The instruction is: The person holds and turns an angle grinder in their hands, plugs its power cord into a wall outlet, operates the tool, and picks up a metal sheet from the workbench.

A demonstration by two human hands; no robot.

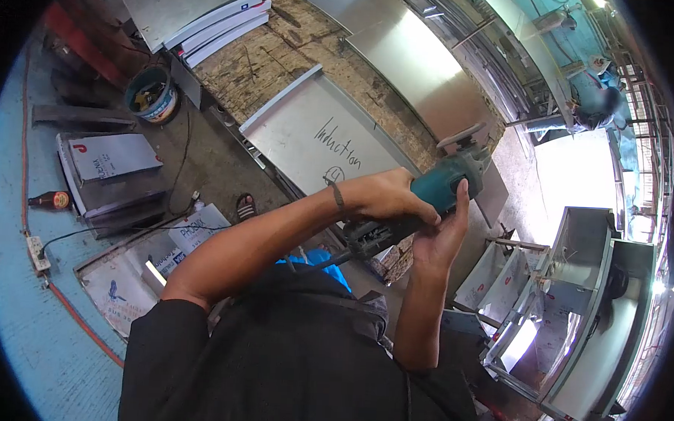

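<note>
I hold a teal and black angle grinder (434, 186) in front of my chest, over the near edge of the workbench. My left hand (386, 194), with a band on its wrist, is wrapped over the grinder's body. From the other side my right hand (437, 241) grips it, with one digit pointing up along the casing. The grinder's head and disc end (464, 141) face away from me. Just beyond lies a metal sheet tray (295, 126) with raised edges and the handwritten word "Induction" above a circled 4.
Flat metal sheets (411, 63) and stacked folded panels (221, 28) lie on the wooden workbench (245, 75). Metal cabinet frames (566, 296) stand at right. A bucket (152, 97), bottle (50, 200), and power strip with cord (37, 251) are at left. Another person (597, 109) is at far right.
</note>
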